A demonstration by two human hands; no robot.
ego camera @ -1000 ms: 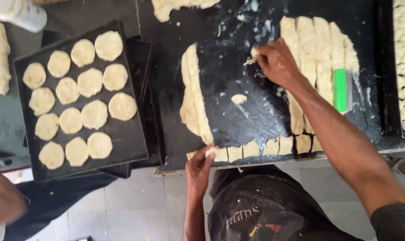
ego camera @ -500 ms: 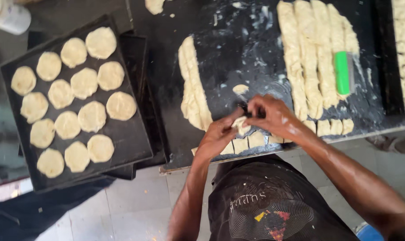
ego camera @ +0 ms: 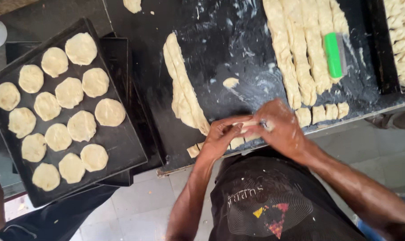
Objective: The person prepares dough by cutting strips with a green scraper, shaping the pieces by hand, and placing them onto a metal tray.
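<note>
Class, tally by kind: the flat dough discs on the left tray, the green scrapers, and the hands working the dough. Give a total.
Discs: 15
Green scraper: 1
Hands: 2, left hand and right hand, both on a dough piece
Total: 18

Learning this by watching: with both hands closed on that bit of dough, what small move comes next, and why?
Probably press it flat between the left hand and right hand, then carry it to the tray: the dough piece looks unshaped, while the tray's discs are flat rounds beside bare space.
</note>
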